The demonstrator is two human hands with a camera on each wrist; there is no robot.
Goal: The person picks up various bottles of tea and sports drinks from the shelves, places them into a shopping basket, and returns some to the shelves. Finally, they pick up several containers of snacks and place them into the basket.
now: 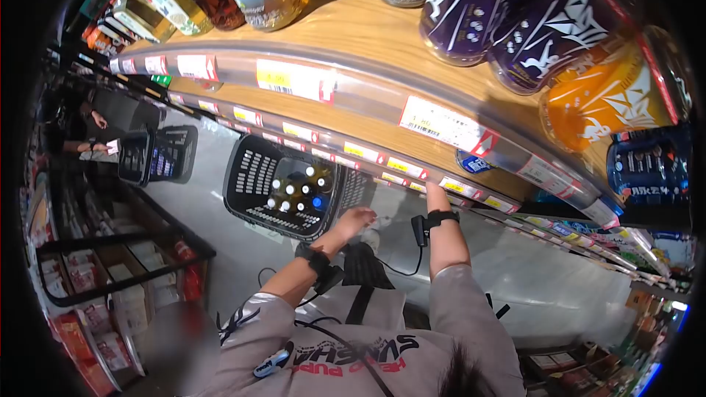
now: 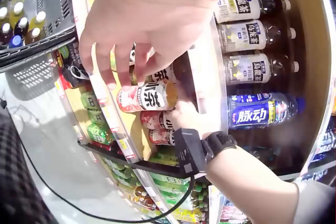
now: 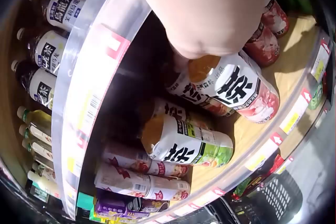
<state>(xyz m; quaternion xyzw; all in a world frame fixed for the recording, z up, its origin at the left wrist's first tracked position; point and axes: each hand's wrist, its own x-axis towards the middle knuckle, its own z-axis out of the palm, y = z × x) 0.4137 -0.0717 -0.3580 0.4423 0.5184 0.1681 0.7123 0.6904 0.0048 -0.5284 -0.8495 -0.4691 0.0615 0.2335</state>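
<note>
In the right wrist view my right hand [image 3: 210, 19] is at the top end of a tea bottle [image 3: 244, 90] with a white and pink label, on a shelf. Its fingers are mostly hidden behind the hand. The left wrist view shows the right hand [image 2: 188, 115] gripping this bottle [image 2: 149, 98] by its neck, the bottle tilted. In the head view the right hand is hidden under the upper shelf. My left hand [image 1: 353, 225] hangs near the shopping basket [image 1: 254, 169], its fingers loosely bent and holding nothing. Several bottles [image 1: 300, 187] stand in the basket.
A curved upper shelf [image 1: 353, 66] with price tags carries drink bottles. A green-labelled tea bottle [image 3: 191, 140] and pink cans [image 3: 142, 179] lie beside the held bottle. A person's hand [image 1: 99, 119] and another basket [image 1: 136, 158] are at the left.
</note>
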